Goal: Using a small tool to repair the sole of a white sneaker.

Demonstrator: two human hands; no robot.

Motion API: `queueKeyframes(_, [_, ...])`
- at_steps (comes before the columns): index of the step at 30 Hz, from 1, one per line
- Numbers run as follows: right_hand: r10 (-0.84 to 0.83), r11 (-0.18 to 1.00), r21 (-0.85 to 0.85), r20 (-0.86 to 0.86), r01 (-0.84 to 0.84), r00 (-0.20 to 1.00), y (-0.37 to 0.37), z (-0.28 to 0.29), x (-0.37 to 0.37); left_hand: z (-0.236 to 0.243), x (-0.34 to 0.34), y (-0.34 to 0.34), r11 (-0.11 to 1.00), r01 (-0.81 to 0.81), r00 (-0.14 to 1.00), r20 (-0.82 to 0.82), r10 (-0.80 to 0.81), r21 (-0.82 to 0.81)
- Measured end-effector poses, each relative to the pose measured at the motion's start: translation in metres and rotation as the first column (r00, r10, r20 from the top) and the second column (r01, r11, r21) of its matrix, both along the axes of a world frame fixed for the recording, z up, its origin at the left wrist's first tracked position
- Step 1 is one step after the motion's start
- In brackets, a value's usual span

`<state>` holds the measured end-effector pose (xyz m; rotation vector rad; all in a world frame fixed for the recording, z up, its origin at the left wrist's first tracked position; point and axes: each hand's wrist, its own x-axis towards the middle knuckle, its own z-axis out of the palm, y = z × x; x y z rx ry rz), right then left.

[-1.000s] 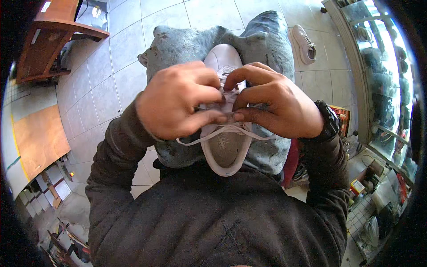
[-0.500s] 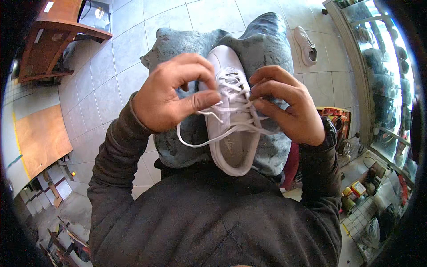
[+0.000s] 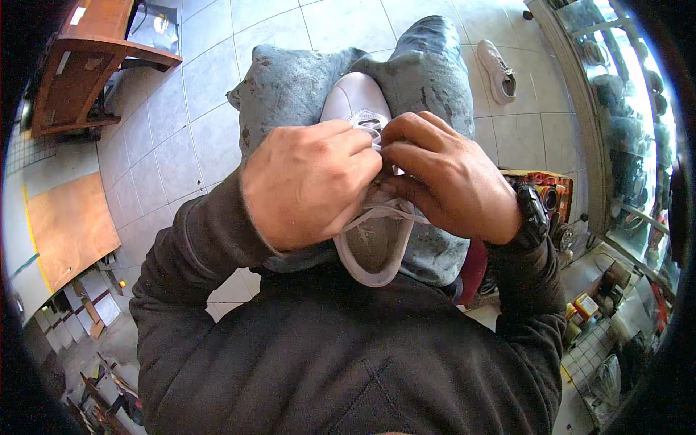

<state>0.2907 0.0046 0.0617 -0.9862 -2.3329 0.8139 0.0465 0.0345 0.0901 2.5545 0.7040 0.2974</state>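
- Pale tiled floor [image 3: 210,94] ahead; brown wooden furniture [image 3: 80,80] upper left, glass-fronted case [image 3: 627,152] right. A second white shoe [image 3: 495,69] lies on the tiles.
- From my remote feed, one white shoe [image 3: 351,98] sits on the grey-blue cloth [image 3: 290,90] over the lap, toe pointing away.
- Left hand [image 3: 312,181]: fingers curled together over the lacing; tips hidden, so I can't tell what they grip.
- Right hand [image 3: 457,177]: fingers bent in, meeting the left; grip hidden too.
- Progress, my judgement: toe-end lacing is in; upper rows covered. Lace [image 3: 380,212] crosses the opening, no bow visible; fastening looks unfinished.
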Motion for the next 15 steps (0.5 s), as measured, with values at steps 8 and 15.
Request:
queueKeyframes(8, [-0.083, 0.994, -0.072, -0.060, 0.079, 0.995, -0.003, -0.003, 0.000, 0.001, -0.034, 0.023, 0.975, 0.031, 0.998, 0.054, -0.019, -0.219])
queueKeyframes(15, [-0.221, 0.972, -0.114, -0.139, 0.206, 0.965, -0.020, -0.011, -0.002, -0.005, -0.029, 0.024, 0.948, -0.043, 0.976, 0.190, 0.108, -0.316])
